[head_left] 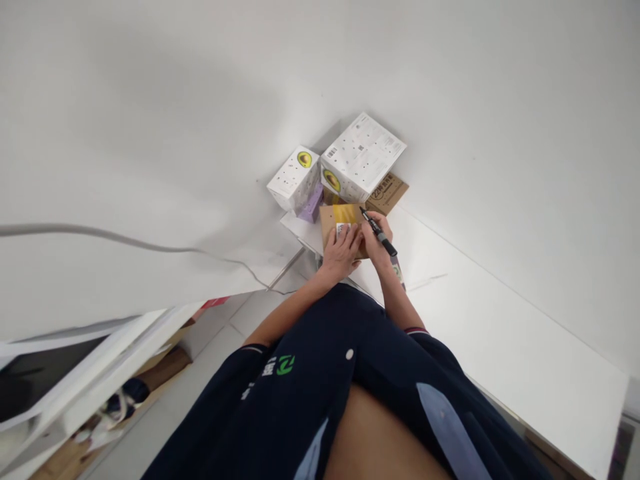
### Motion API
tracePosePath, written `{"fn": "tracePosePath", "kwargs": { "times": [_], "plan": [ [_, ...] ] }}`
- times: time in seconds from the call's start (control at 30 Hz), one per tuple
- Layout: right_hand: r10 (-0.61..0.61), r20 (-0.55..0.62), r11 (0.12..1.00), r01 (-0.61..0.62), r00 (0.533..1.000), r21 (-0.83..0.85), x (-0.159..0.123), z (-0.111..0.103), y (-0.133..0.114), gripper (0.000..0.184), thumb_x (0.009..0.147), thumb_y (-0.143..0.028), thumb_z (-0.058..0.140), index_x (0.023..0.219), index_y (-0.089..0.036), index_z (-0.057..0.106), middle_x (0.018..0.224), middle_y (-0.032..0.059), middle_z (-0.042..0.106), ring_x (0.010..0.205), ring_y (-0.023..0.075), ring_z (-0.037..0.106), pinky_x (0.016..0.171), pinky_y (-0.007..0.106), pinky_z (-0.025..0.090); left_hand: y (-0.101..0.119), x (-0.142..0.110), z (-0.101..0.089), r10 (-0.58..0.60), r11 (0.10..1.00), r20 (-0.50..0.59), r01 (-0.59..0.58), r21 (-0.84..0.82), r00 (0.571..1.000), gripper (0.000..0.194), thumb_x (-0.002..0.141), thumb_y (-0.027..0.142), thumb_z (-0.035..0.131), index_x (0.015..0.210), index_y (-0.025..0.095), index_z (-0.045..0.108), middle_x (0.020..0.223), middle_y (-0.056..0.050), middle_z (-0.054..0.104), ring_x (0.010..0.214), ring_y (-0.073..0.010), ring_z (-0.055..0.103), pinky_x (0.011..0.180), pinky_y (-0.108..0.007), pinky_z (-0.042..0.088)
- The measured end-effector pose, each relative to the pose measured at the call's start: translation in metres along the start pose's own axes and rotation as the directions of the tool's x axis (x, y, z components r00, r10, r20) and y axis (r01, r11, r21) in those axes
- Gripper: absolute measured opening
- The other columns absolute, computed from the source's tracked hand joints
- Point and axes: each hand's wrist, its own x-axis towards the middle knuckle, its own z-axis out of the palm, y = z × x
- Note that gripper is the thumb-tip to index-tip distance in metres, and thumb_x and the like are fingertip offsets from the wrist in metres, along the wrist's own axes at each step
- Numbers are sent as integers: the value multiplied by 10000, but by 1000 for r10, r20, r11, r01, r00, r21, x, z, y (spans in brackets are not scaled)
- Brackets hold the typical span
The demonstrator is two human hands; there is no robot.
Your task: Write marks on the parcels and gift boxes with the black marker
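A small brown cardboard box point(327, 217) with yellow tape and a white label lies in front of me on the white table. My left hand point(343, 249) rests on its near left part, fingers spread over the surface by the label. In my right hand point(376, 239) is a black marker pen point(384, 242), gripped between thumb and fingers. The pen slants with its upper-left end over the box's right side; whether it touches the cardboard I cannot tell. My hands hide the box's near edge.
Behind the box stand a large white carton point(364, 152) with an avocado picture, a smaller white carton point(290, 179), a purple box point(313, 203) and another brown box point(395, 193). The white table point(500, 320) stretches right along the wall. A grey cable point(150, 245) hangs at left.
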Motion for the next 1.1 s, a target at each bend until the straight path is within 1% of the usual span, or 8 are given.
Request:
{"fn": "tracePosePath", "kwargs": {
  "times": [0.1,0.2,0.27,0.43,0.7,0.87,1.0,1.1],
  "plan": [
    [8,-83,1000,-10,997,-14,0,13,9,248,882,-360,594,1082,-213,595,906,2,657,794,159,617,815,335,535,2,-9,0,-19,1000,8,19,-11,1000,817,915,354,619,1619,58,328,1691,-207,288,1582,-376,262,1280,-590,212],
    [-36,-139,999,35,990,-12,4,22,14,161,891,-373,563,962,-229,549,845,-18,589,747,147,577,776,315,515,0,-10,2,-32,999,-8,32,-20,999,814,917,369,610,1608,36,338,1679,-210,314,1579,-366,277,1286,-575,210],
    [-74,-152,997,72,986,-19,8,25,16,168,895,-401,564,902,-240,516,814,-27,554,733,145,559,761,310,507,-2,-6,3,-31,999,-28,30,-27,999,821,908,384,621,1599,29,355,1670,-214,333,1573,-368,291,1286,-572,210],
    [-113,-146,993,109,983,-35,16,21,15,210,900,-453,557,895,-246,520,820,-19,560,754,153,554,791,321,507,-1,2,2,-27,999,-56,24,-46,998,799,905,390,627,1582,35,394,1655,-204,373,1555,-368,331,1280,-559,225],
    [-88,-153,996,83,984,-35,13,18,9,158,899,-402,572,892,-245,552,832,-10,574,775,158,565,817,316,513,0,2,5,-20,998,-89,15,-65,996,808,885,388,654,1581,64,403,1646,-202,396,1549,-359,347,1277,-556,232],
    [-65,-121,997,60,990,-48,13,17,9,140,909,-379,596,901,-243,568,826,-16,581,778,155,568,831,313,514,0,0,5,-23,998,-81,18,-62,996,816,891,394,644,1589,59,387,1653,-201,385,1554,-361,334,1283,-545,220],
    [-63,-103,997,58,993,-47,12,17,10,167,920,-403,592,897,-240,568,809,-23,567,753,150,554,807,305,507,0,0,4,-18,998,-74,14,-58,997,815,895,396,639,1589,54,385,1652,-206,384,1555,-364,329,1281,-552,220],
    [-66,-130,997,60,989,-48,12,18,11,207,922,-442,584,883,-240,557,809,-19,562,758,154,547,810,311,499,1,0,3,-16,998,-76,11,-62,997,816,894,391,639,1586,41,386,1651,-210,383,1553,-366,333,1279,-555,224]
  ]
}}
